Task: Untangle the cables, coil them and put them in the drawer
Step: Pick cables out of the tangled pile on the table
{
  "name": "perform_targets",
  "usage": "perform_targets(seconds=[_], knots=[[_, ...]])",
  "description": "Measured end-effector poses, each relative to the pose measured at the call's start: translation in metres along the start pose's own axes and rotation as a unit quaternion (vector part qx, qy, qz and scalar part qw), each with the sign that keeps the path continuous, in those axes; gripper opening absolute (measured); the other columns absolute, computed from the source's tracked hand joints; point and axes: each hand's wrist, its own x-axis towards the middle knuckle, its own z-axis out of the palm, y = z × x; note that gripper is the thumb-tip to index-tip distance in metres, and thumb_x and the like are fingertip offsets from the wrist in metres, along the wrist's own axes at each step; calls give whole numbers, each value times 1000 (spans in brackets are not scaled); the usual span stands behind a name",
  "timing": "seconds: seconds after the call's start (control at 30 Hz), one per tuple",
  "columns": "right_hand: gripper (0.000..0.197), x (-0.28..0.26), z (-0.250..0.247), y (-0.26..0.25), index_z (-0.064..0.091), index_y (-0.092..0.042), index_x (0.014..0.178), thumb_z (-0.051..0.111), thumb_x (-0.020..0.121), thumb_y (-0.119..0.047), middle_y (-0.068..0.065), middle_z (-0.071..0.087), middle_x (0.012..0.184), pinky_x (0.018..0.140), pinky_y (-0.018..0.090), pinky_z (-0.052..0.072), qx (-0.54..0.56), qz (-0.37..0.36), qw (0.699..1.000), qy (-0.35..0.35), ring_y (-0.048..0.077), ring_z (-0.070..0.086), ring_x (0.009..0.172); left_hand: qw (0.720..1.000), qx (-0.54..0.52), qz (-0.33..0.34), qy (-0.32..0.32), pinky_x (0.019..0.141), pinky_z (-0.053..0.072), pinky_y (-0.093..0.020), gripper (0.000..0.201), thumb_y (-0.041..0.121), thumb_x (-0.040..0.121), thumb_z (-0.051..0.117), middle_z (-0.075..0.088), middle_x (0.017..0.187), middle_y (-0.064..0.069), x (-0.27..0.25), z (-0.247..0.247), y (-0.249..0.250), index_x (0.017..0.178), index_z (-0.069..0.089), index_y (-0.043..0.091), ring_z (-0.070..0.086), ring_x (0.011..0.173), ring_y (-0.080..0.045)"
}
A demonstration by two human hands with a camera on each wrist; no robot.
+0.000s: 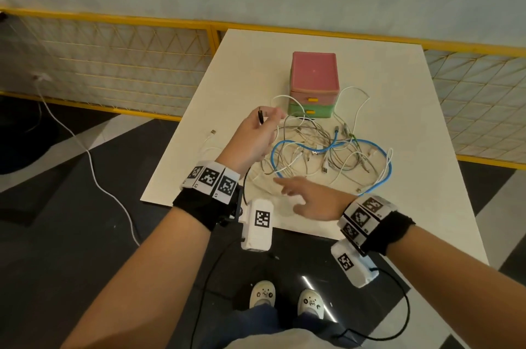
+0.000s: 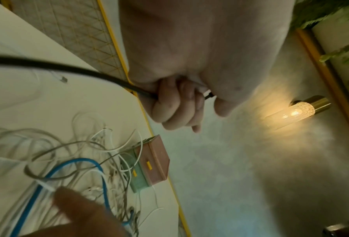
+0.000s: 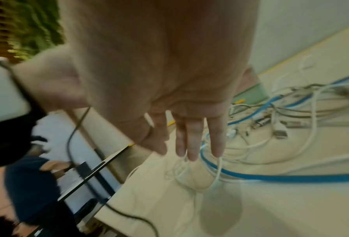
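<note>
A tangle of white, grey and blue cables (image 1: 321, 149) lies on the white table (image 1: 427, 109) in front of a small drawer unit (image 1: 314, 84), pink on top and green below, both drawers closed. My left hand (image 1: 256, 135) is raised above the pile's left side and grips a thin black cable (image 2: 67, 67), whose plug end (image 1: 260, 116) sticks up from the fist. My right hand (image 1: 310, 197) hovers over the pile's near edge with fingers (image 3: 191, 141) stretched out straight, just above a thin white cable loop (image 3: 200, 174). It holds nothing.
A loose white cable with a USB plug (image 1: 213, 132) lies on the table left of the pile. A yellow mesh fence (image 1: 113, 64) runs behind the table. Another white cable (image 1: 94, 166) trails over the dark floor to the left. My feet (image 1: 284, 297) stand near the table's front edge.
</note>
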Motion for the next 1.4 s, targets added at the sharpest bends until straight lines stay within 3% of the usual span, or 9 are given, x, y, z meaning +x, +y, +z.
perform_targets(seconds=[0.17,0.27,0.4,0.47,0.7,0.93,1.1,1.2,1.4], knots=[[43,52,-10,44,47,-16,132,42,90,-7,14,52,124,90,37,46,93,124,962,223,23,55,98,999,-24,-38,-7,39,17,-19,35,39,106,31,30,53,8,11,10,-11,86,52,20,22,40,-7],[44,73,-13,52,41,-20,139,39,96,-17,14,52,121,91,38,45,129,174,952,217,25,53,98,999,-19,-51,4,41,21,-21,42,42,103,39,30,51,7,18,12,-17,73,50,16,26,42,-9],[43,87,-18,46,39,-13,142,35,100,-22,12,34,151,111,33,27,134,186,958,169,26,35,137,996,-45,-65,31,48,37,-25,50,40,101,47,40,44,6,25,11,-23,59,44,13,42,48,-16],[41,91,-18,48,46,-9,138,40,99,-21,11,41,147,110,31,28,169,190,947,196,26,38,135,995,-63,-68,31,47,41,-25,52,38,102,45,38,41,5,26,9,-24,58,48,9,44,49,-18],[15,75,-20,50,72,-12,97,68,84,-17,1,70,92,77,21,45,298,153,844,418,16,64,90,994,-79,-65,24,37,20,-19,20,31,100,51,26,52,8,27,-1,-18,91,51,13,21,44,-8],[31,44,-34,21,45,-9,102,68,82,-1,0,59,82,65,12,48,398,-14,771,496,-2,64,68,993,-119,4,15,41,19,-19,38,31,107,31,26,51,11,34,9,-11,80,51,13,22,43,-6],[18,25,-48,5,68,-26,88,58,91,-11,5,67,84,78,37,52,361,-85,820,436,17,64,83,994,-97,30,37,43,28,-18,16,28,105,38,33,62,4,36,31,0,94,42,17,30,43,-3],[16,14,-55,-8,66,-13,94,51,96,-9,5,66,85,56,31,56,388,-117,827,389,14,66,78,998,-26,48,5,46,38,-17,26,35,99,52,49,67,7,34,38,7,110,54,12,47,45,2],[22,2,-60,-11,62,-3,90,44,99,-12,6,57,73,46,28,46,325,-149,872,333,9,56,63,991,47,119,45,41,38,-18,32,31,104,41,46,50,9,34,43,24,86,57,10,42,36,-4]])
